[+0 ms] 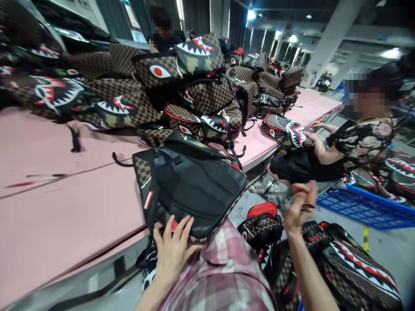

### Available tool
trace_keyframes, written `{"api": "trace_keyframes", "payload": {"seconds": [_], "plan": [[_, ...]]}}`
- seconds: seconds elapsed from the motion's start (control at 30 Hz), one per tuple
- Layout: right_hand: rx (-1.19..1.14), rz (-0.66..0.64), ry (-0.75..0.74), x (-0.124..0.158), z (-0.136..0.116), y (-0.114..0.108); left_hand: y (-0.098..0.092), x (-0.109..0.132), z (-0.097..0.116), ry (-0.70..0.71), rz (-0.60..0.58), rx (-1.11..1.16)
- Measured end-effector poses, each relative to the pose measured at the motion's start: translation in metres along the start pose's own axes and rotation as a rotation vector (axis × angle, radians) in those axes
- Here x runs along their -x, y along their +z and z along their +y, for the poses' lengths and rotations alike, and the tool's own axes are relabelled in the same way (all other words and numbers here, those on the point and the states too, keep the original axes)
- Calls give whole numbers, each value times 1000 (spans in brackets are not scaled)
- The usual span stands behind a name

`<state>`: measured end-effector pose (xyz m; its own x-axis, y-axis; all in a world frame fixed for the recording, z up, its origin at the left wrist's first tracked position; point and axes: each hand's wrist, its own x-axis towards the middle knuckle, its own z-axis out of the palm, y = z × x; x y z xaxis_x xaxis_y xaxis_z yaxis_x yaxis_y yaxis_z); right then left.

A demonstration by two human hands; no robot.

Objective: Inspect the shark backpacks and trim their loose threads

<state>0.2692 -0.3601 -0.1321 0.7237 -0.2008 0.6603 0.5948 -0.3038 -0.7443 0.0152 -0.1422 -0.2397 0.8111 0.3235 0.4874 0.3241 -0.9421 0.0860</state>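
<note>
Pink table [42,229]; black-backed, checkered-edged backpack [197,185]. Left grip [173,242] spread on it; right grip [298,211] curled, contents unclear.

The backpack [197,185] is positioned at the centre of the frame, black padded back panel facing up and towards the viewer. Stitched seams divide the panel into raised sections. A brown checkered side panel [142,168] is visible at the backpack's left edge; narrow checkered trim shows along the lower right edge. A black shoulder strap [151,190] runs down the left side and carries a red-and-white tag [148,200]. A thin black strap [121,162] extends beyond the upper left corner.
</note>
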Motion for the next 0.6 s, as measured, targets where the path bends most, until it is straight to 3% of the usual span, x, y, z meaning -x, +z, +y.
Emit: {"api": "trace_keyframes", "payload": {"seconds": [0.07,0.13,0.2,0.27,0.33,0.43,0.6], "plan": [[-22,193,-133,-48,1,0,0,2,4,-3,17,-7],[-55,123,-135,-56,4,10,0,4,8,-1,36,-13],[-104,-132,-137,-19,4,24,0,7,12,-7,42,-11],[-146,-446,-179,49,-2,32,1,8,14,-34,43,2],[-137,-849,-212,117,-11,34,2,10,16,-49,50,13],[46,-1018,-161,177,-22,32,3,11,18,-57,57,19],[58,-1052,-155,176,-25,30,3,11,24,-81,42,41]]}}
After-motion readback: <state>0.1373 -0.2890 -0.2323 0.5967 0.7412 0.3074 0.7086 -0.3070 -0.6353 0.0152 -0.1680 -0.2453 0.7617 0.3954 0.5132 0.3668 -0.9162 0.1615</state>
